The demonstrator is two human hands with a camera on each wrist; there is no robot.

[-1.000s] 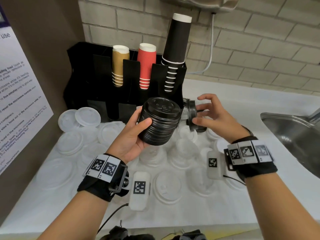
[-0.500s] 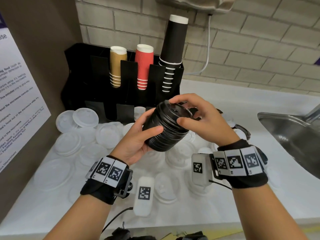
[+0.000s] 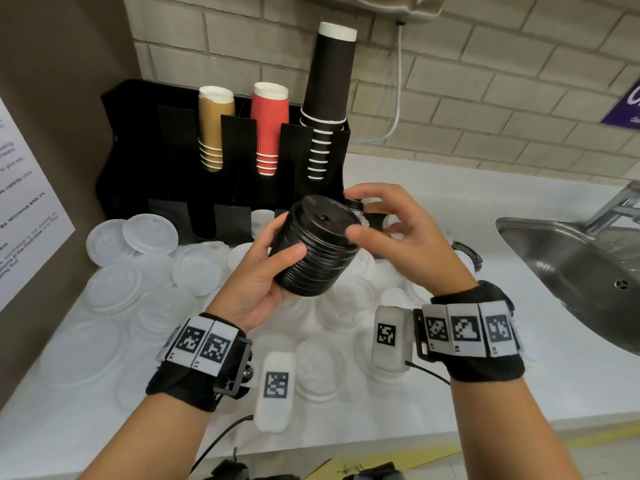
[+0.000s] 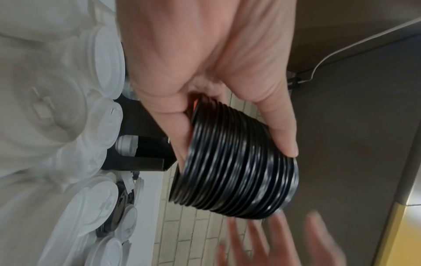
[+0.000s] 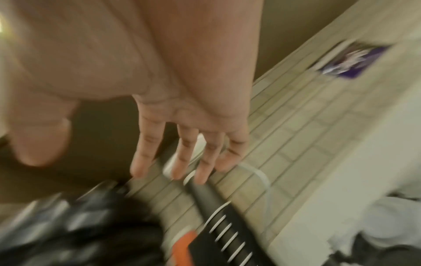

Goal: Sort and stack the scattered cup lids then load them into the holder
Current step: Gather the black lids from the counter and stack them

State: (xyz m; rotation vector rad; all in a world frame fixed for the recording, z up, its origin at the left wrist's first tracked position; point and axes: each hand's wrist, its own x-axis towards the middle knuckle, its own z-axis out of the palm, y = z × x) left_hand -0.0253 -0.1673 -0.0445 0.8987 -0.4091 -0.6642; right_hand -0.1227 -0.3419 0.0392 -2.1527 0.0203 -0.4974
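Note:
A tall stack of black cup lids (image 3: 317,249) is tilted above the counter, and my left hand (image 3: 277,244) grips its ribbed side with thumb in front and fingers behind. In the left wrist view the same stack (image 4: 234,172) sits between thumb and fingers. My right hand (image 3: 377,220) hovers just off the stack's top right, fingers spread and empty; in its wrist view the right hand (image 5: 177,162) shows straight fingers holding nothing. Many white lids (image 3: 149,233) lie scattered on the white counter (image 3: 485,393). The black holder (image 3: 173,161) stands at the back left.
The holder's upper slots carry gold cups (image 3: 214,126), red cups (image 3: 268,129) and a tall stack of black cups (image 3: 329,88). Loose black lids (image 3: 467,252) lie near the right wrist. A steel sink (image 3: 571,271) is at the right, a brown wall with a notice (image 3: 20,209) at the left.
My right hand brought a black lid from the right, set it on top of the stack and has now lifted off with open fingers. The left hand keeps holding the stack.

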